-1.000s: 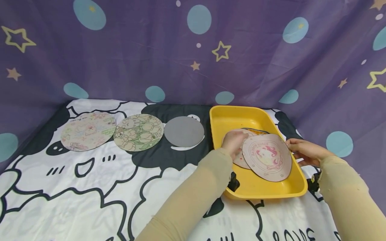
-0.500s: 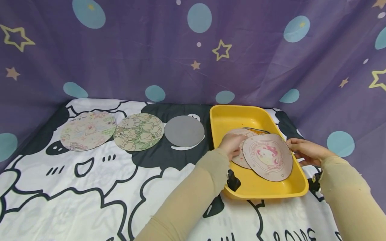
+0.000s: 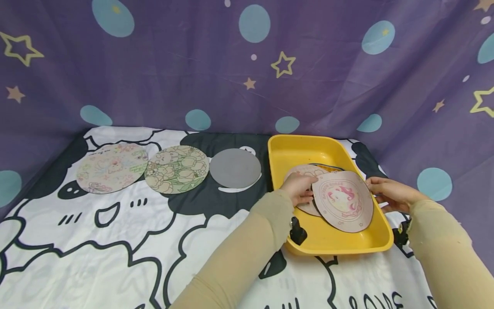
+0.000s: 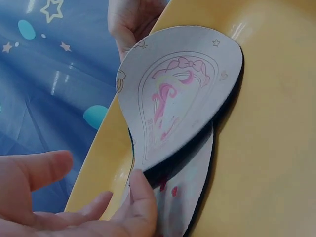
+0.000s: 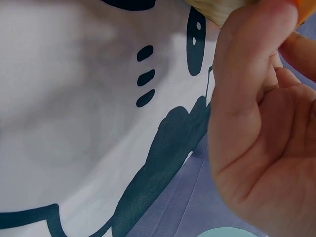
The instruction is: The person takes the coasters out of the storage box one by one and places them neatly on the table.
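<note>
A round pale pink mat with a pink unicorn picture lies tilted in the yellow tray, partly over another pale round mat. Its dark underside shows along one edge in the left wrist view. My left hand touches the mat's left edge with its fingers, and the thumb stands apart from it in the left wrist view. Beside the mat's right edge, my right hand holds the tray's right rim between thumb and fingers. The right wrist view shows its palm, with the grasp mostly cut off.
Three more round mats lie in a row on the patterned cloth left of the tray: a pastel one, a green flowered one and a plain grey one. A purple curtain hangs behind. An orange-patterned mat edge peeks out in the tray.
My left hand's fingers have shifted from over the lower mat to the left edge of the unicorn mat. My right hand has hardly moved.
</note>
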Action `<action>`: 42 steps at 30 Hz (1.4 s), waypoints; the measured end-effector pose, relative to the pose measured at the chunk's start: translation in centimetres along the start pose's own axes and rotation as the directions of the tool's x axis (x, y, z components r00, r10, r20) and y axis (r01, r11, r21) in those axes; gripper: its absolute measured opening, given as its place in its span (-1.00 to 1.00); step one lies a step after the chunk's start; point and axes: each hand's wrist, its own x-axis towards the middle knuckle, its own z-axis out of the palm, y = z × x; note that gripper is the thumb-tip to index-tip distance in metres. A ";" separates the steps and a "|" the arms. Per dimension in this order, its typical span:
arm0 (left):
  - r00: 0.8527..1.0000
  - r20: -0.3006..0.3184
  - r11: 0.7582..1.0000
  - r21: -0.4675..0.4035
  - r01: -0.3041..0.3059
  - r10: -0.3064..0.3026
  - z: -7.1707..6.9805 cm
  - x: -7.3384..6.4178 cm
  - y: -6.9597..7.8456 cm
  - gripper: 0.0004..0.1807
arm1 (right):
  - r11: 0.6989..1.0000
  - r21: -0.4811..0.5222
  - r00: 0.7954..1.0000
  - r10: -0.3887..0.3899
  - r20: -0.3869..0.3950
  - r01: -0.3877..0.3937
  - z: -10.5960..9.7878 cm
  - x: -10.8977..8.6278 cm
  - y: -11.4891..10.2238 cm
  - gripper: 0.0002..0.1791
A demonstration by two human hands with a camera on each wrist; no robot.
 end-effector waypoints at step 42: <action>0.995 0.032 0.976 0.198 -0.095 0.090 0.2 0.6 -0.7 -0.32 | 0.999 0.020 0.999 0.032 0.019 -0.032 0.0 -0.3 -0.4 -0.73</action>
